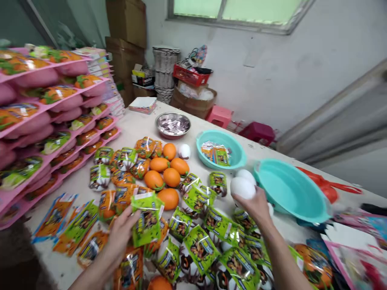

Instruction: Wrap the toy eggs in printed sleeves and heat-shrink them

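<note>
Left hand point(122, 229) grips green packet point(147, 220) | right hand point(258, 205) grips white egg point(242, 188) | near rim of rightmost basin point(290, 189)

White wall point(266, 80) with a metal-framed window point(196, 9), pale green light behind it; cartons point(125, 48) stacked in the corner; white table point(133, 125) in front.

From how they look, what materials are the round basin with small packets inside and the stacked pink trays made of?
Round basin: probably smooth turquoise plastic; even colour and moulded rim. Pink trays: apparently thin, glossy plastic; shiny highlights and rounded moulded pockets.
</note>
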Available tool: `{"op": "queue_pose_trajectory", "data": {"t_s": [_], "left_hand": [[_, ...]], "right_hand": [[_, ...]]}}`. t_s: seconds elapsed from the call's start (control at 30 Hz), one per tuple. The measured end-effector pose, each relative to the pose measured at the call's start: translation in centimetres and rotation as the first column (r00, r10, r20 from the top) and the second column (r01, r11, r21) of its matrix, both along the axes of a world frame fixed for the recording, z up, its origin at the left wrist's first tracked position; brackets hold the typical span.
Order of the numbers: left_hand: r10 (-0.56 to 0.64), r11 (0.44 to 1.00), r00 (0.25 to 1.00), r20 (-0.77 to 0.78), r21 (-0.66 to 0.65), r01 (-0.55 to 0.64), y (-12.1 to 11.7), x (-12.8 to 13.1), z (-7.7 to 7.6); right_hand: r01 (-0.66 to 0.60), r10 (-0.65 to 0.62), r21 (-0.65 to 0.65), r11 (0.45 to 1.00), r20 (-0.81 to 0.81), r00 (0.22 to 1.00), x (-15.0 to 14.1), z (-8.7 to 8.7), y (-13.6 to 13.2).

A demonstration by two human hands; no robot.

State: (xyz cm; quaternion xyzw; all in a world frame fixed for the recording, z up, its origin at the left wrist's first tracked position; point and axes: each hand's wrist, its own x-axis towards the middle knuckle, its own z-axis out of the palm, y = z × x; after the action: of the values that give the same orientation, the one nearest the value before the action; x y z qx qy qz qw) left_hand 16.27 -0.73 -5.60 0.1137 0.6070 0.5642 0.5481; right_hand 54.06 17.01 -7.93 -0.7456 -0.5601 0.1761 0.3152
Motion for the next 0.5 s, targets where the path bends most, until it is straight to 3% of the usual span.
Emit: {"op": "queue_pose_trajectory", "data": {"t_s": [0.1,0.17,0.23,0.3,0.33,0.4,0.5], "left_hand": [[-0.093,0.986,0.992,-0.083,0.133,0.103,0.5,3.8,-0.1],[-0.102,0.988,0.993,-0.066,0.108,0.109,0.8,6.7,-0.6],[-0.008,0.998,0.996,-0.084,0.062,0.013,0.9,8.8,-1.1],[0.126,0.992,0.983,-0.135,0.024,-0.124,0.4,9.7,-1.4],[0.176,0.984,0.973,-0.146,0.013,-0.176,0.0,9.7,-1.4],[0.228,0.973,0.965,-0.131,0.009,-0.229,-1.0,8.9,-1.3],[0.254,0.967,0.962,-0.095,0.032,-0.252,-2.8,7.5,-0.9]], "right_hand": [[-0.177,0.177,0.021,0.984,-0.012,0.984,-5.2,2.8,-6.5],[-0.280,0.283,0.062,0.958,-0.042,0.958,-9.7,3.4,-11.1],[-0.299,0.308,0.091,0.950,-0.121,0.944,-13.9,3.2,-15.2],[-0.305,0.310,0.065,0.950,-0.298,0.903,-16.7,2.6,-18.1],[-0.322,0.302,0.026,0.946,-0.426,0.853,-17.4,2.3,-19.1],[-0.400,0.234,-0.084,0.913,-0.694,0.681,-17.5,1.7,-20.2],[-0.500,-0.004,-0.236,0.834,-0.907,0.421,-16.3,0.5,-20.7]]}}
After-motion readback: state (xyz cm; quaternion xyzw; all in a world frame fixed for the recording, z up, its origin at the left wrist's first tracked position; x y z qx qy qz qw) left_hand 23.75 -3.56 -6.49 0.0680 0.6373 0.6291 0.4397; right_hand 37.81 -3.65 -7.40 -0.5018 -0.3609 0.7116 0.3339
